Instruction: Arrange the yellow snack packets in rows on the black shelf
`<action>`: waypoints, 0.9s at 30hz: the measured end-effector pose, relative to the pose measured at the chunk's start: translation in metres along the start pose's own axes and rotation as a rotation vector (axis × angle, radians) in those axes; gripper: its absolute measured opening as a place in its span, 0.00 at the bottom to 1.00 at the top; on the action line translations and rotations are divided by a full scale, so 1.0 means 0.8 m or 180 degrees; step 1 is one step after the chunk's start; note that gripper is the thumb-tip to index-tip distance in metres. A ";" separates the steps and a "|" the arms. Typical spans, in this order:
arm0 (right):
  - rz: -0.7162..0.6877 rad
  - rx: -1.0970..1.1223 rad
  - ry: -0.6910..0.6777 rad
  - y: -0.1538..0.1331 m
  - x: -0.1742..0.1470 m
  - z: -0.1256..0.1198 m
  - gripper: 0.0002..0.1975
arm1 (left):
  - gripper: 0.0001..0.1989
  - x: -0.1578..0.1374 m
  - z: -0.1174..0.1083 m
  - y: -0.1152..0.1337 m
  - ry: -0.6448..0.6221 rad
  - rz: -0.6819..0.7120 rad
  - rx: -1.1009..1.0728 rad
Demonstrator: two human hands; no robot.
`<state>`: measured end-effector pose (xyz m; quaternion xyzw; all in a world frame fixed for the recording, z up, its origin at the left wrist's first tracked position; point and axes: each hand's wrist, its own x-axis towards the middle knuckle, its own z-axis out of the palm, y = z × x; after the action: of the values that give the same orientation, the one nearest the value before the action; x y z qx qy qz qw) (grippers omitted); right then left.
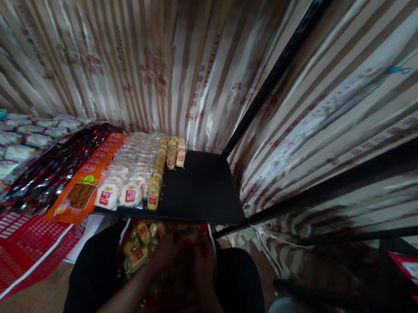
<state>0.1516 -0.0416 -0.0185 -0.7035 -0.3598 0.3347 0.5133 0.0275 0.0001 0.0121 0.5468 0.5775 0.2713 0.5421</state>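
Observation:
Both of my hands are low in the frame, in shadow over a red basket (211, 232) between my legs. My left hand (173, 242) and my right hand (202, 249) are close together, their fingers curled inward. Between them shows a faint reddish patch, too dark and blurred to name. Small yellow-wrapped snack cakes (141, 249) fill the basket's left side, beside my left forearm. On the black shelf (202, 185) ahead, similar yellow-wrapped cakes (154, 193) stand in rows, two short columns of them farther back. My forearms hide much of the basket's contents.
White round packaged cakes (131, 193), an orange snack bag (85, 178), dark glossy packets (58, 170) and white packets (6, 150) line the shelf leftward. A red basket (15, 255) sits below left. Black metal posts (273, 76) and a striped curtain (149, 45) enclose the shelf.

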 end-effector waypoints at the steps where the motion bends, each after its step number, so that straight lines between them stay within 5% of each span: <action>1: 0.0039 0.0039 0.0036 -0.011 -0.005 -0.004 0.23 | 0.17 -0.008 -0.003 0.004 -0.0050 0.0075 -0.0155; 6: -0.0124 0.0107 0.0070 -0.064 -0.025 -0.015 0.24 | 0.12 -0.037 -0.019 0.031 0.0149 0.0270 -0.0438; 16: -0.0121 0.0928 -0.0783 -0.116 0.002 0.006 0.26 | 0.17 -0.030 -0.015 0.087 0.0131 0.0162 -0.1704; 19: -0.0251 0.0865 -0.0934 -0.128 0.030 0.011 0.23 | 0.17 -0.014 -0.016 0.099 0.0342 0.0145 -0.1493; 24: -0.0599 0.0273 -0.0763 -0.137 0.094 0.034 0.19 | 0.17 0.005 -0.017 0.117 0.1486 0.0344 -0.0216; 27: -0.0737 -0.0089 -0.0652 -0.143 0.129 0.059 0.18 | 0.19 0.017 -0.013 0.124 0.1589 0.0378 -0.0012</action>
<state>0.1469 0.0931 0.0691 -0.6266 -0.4936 0.3383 0.4992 0.0538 0.0405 0.1002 0.4948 0.6599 0.4303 0.3668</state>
